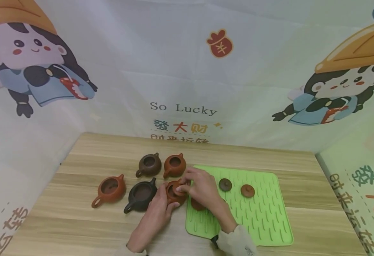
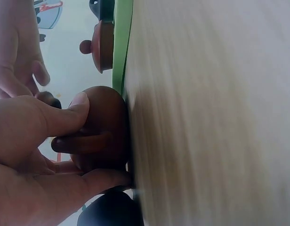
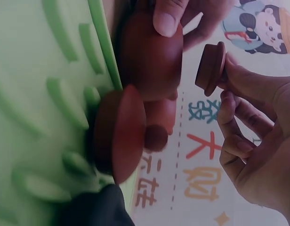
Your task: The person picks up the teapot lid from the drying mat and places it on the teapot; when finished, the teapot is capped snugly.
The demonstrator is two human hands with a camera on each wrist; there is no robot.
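Note:
My left hand (image 1: pixel 156 209) grips a small reddish-brown teapot (image 2: pixel 107 122) by its sides, thumb and fingers around the handle end. The teapot stands upright on the table, its top uncovered. Over its opening, my right hand (image 1: pixel 206 188) pinches a reddish-brown teapot lid (image 3: pixel 211 69) between thumb and fingers. In the right wrist view the lid is tilted and apart from the teapot. Just beside the teapot, a red lid (image 3: pixel 119 134) lies on the green mat (image 1: pixel 270 220), partly hidden by my right hand in the head view.
Left of my hands stand a black teapot (image 1: pixel 142 195) and an orange-red teapot (image 1: pixel 111 190). Behind are a dark brown teapot (image 1: pixel 154 169) and another orange-red one (image 1: pixel 179 170), all lidless. The mat also bears a dark brown lid (image 1: pixel 225 185) and an orange-red lid (image 1: pixel 247 191).

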